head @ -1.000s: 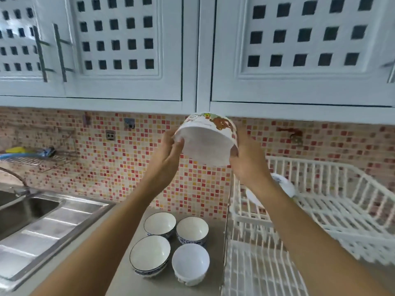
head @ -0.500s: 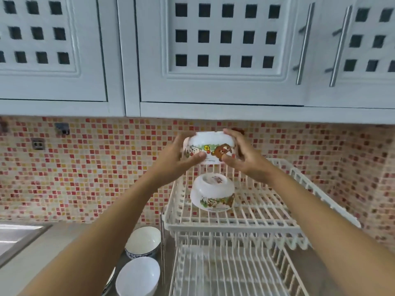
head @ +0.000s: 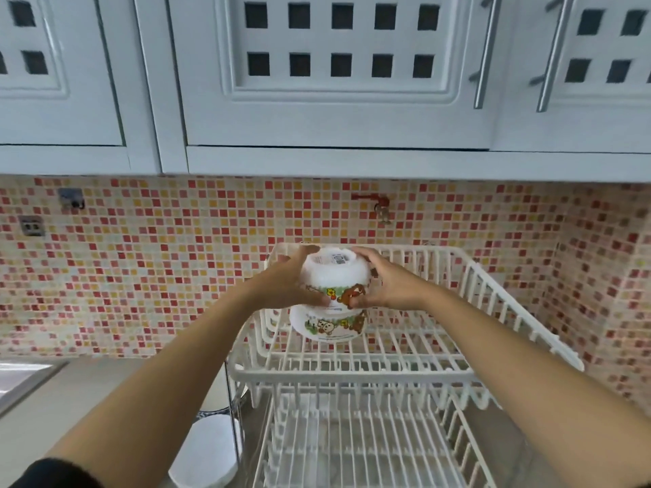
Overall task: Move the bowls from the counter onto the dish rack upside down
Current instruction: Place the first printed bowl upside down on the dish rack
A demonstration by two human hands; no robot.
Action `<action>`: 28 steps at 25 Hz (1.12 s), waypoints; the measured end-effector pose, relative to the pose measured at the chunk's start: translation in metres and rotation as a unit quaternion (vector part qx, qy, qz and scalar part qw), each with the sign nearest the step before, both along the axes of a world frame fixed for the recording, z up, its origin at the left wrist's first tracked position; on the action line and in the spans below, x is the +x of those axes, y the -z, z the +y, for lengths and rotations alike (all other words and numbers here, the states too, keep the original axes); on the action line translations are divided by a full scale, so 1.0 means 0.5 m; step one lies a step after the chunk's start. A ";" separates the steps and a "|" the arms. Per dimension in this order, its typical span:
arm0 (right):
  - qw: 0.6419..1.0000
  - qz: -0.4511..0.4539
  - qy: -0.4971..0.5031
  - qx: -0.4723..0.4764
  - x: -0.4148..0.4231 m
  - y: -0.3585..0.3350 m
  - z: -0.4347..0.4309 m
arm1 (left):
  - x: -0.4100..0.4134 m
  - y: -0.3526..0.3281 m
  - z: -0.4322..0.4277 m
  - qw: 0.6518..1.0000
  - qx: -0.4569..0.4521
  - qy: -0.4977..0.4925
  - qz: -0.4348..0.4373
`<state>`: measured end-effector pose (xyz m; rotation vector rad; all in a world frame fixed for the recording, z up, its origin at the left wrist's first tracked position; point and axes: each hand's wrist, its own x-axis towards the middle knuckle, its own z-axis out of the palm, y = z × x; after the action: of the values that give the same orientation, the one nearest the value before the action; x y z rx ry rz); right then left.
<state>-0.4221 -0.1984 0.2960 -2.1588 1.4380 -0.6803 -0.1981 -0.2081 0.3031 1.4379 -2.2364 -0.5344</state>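
Bowl [head: 334, 276] upside down, base up, both hands [head: 289, 283] gripping its sides

A label on the upturned bowl's [head: 334, 276] base is too blurred to read.

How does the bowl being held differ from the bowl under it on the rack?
The held bowl is gripped by the left hand and right hand; the lower bowl sits free on the rack. The held bowl is on top, its base label showing; the lower bowl's base is hidden. Both are upside down, white, cartoon-printed.
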 end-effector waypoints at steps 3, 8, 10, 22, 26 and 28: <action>0.999 0.013 -0.004 0.036 -0.001 0.020 -0.008 | -0.010 0.015 -0.003 0.998 0.004 -0.003 -0.055; 0.998 0.035 -0.010 0.053 0.006 0.029 -0.010 | -0.006 0.024 -0.005 0.993 0.021 -0.002 -0.114; 0.997 0.048 -0.009 0.059 0.010 0.031 -0.008 | -0.007 0.026 -0.002 0.992 0.022 0.005 -0.121; 0.987 0.067 0.044 -0.140 0.180 -0.057 0.111 | 0.128 -0.056 0.119 0.987 -0.152 -0.020 -0.053; 0.980 0.042 0.010 -0.193 0.335 -0.064 0.154 | 0.263 -0.044 0.175 0.986 -0.138 -0.084 -0.044; 0.981 0.042 -0.004 -0.192 0.411 -0.047 0.175 | 0.331 -0.018 0.198 0.985 -0.123 -0.112 -0.042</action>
<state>-0.2167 -0.1106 0.3195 -2.5081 1.4326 -0.9378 -0.0328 -0.1092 0.3122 1.5754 -2.0800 -0.1226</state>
